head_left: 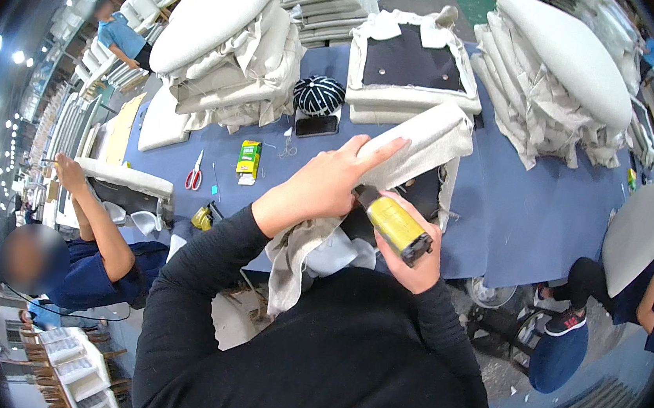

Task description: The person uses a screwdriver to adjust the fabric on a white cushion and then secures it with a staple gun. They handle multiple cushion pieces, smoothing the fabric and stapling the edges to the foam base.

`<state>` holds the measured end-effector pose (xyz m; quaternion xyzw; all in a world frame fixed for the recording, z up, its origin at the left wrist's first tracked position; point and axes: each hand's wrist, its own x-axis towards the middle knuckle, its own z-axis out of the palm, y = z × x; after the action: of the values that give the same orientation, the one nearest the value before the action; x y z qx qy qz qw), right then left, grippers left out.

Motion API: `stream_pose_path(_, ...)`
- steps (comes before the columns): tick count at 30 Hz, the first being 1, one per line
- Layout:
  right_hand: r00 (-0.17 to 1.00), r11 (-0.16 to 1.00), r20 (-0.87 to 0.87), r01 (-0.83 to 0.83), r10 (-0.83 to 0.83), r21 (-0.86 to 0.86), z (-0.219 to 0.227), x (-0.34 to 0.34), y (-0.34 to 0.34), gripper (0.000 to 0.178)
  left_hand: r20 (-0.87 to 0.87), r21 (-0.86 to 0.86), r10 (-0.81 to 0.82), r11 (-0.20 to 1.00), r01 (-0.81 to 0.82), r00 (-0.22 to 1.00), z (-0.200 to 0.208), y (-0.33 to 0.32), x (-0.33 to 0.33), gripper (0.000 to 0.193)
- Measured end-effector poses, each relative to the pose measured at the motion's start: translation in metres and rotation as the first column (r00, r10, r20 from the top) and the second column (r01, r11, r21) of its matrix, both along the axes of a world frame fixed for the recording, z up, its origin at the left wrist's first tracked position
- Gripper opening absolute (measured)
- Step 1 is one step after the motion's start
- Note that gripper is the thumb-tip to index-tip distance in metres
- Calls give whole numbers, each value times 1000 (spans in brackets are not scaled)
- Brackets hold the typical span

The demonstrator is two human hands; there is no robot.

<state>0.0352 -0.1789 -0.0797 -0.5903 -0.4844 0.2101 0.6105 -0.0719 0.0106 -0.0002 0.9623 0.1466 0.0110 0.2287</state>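
Note:
My left hand point(321, 184) grips the near edge of a cream upholstered seat cushion point(432, 139), its index finger stretched along the fabric. The cushion is tilted up, and its dark underside shows partly below. In my right hand point(419, 264) is a yellow and black staple gun point(397, 223), its fingers wrapped round it. The tool's black front end lies close beside my left fingers; whether it touches the cloth I cannot tell. Loose cream fabric point(290, 259) hangs over the table edge below my left wrist.
Red-handled scissors point(194, 178), a yellow-green box point(248, 161), a phone point(316, 127) and a striped pincushion-like ball point(319, 95) lie on the blue table point(506, 221). Cushion stacks point(224, 45) stand behind. Co-workers handle cushions at left and right; a blue stool point(558, 360) stands lower right.

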Motion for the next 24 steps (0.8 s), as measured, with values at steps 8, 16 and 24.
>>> stream_pose_path(8,998,853,53,2,30,-522,-111,95,-80,65,87,-52,285,958,-281,955,-13,-5,-47,95)
stream_pose_path(16,847,598,311,526,-431,-604,-281,204,-153,79,210,-131,433,901,-413,877,-9,-52,-117,84)
stream_pose_path(24,927,957,-307,141,-217,-253,-95,179,10,49,161,-189,575,816,-547,802,-8,-79,-103,88)
